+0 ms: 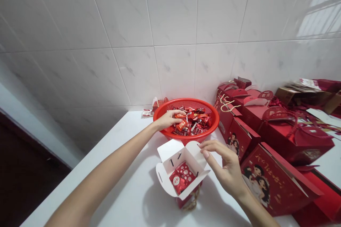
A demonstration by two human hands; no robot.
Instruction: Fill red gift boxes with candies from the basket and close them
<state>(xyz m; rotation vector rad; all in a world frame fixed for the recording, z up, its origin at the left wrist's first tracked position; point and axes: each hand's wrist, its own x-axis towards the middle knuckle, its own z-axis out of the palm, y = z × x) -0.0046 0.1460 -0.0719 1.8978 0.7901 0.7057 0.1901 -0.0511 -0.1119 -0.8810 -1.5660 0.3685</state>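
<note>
My left hand reaches into a red plastic basket of wrapped candies, thumb and fingers closed around an orange-red wrapped candy. In front of the basket stands a small gift box, red outside and white inside, with its top flaps spread. Red wrapped sweets lie in the bottom, and a gold cord hangs at its near side. At the box's right flap is my right hand, fingers stretched and thumb apart, the fingertips at the flap's edge.
Several red gift boxes with cord handles crowd the right side of the white table. A cardboard carton stands behind them. Small printed packets lie by the tiled wall, left of the basket. The table's left edge borders a dark area.
</note>
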